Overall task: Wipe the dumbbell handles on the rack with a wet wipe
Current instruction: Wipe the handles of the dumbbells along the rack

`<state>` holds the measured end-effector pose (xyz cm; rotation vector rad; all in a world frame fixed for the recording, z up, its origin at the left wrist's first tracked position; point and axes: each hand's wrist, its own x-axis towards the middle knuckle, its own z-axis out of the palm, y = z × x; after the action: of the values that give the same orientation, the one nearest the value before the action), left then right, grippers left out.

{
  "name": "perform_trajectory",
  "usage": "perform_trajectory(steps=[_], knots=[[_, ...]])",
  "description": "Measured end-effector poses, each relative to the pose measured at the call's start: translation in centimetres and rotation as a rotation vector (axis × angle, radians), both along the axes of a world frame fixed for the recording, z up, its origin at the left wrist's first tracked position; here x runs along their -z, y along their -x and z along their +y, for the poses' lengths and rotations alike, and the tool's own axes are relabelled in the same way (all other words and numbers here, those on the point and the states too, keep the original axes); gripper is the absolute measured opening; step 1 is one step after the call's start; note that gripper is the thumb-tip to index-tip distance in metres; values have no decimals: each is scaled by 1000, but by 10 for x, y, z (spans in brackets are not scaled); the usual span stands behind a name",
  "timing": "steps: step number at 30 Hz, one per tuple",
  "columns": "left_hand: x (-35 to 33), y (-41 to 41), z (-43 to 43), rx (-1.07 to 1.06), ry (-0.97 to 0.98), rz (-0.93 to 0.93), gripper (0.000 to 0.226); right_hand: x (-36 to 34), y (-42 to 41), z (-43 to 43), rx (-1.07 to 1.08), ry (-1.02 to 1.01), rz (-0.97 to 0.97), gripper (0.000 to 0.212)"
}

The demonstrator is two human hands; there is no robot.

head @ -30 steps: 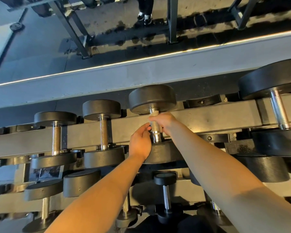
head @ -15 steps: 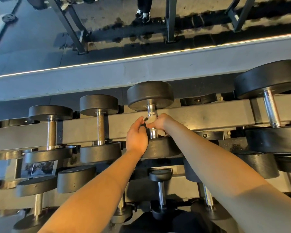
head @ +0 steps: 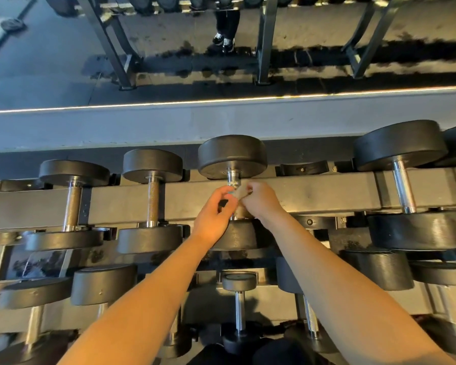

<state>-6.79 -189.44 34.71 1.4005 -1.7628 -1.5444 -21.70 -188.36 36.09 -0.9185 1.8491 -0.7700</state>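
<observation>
Head view: both hands, left (head: pixel 215 216) and right (head: pixel 261 202), curl fingers round a pale wipe (head: pixel 239 193), hiding most of the knurled chrome handle (head: pixel 233 178)

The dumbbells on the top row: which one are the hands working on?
The third dumbbell from the left: alone has both hands, left hand and right hand, at its handle; the others' handles are bare.

Both hands (head: pixel 237 206) meet at the rack's (head: pixel 313 196) middle dumbbell (head: pixel 232 156).
</observation>
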Motion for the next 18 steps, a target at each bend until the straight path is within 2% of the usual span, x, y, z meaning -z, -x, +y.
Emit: perform_trajectory(steps=[2, 4, 5, 6, 7, 9, 11, 14, 18], knots=[[-6, -5, -8, 36, -18, 90, 35, -12, -6, 3, -54, 39, -144, 15], [-14, -9, -19, -30, -45, 149, 17, -19, -9, 7, -92, 26, -328, 20], [-18, -9, -25, -78, -68, 159, 10, -21, -8, 9, -81, 42, -382, 22], [-19, -7, -30, -137, -90, 148, 12, -21, -8, 12, -55, 76, -378, 24], [-16, -6, -35, -211, -114, 126, 17, -16, -8, 15, -13, 126, -298, 27], [-4, 2, -46, -347, -174, 127, 18, -2, -10, 23, 53, 206, -16, 31], [7, 17, -57, -333, -204, 73, 18, 15, -15, 30, 48, 195, 163, 30], [17, 42, -70, -268, -232, 27, 23, 22, -16, 30, 94, 179, 150, 31], [21, 39, -68, -170, -143, -107, 25, 22, -13, 28, 117, 150, 88, 33]])
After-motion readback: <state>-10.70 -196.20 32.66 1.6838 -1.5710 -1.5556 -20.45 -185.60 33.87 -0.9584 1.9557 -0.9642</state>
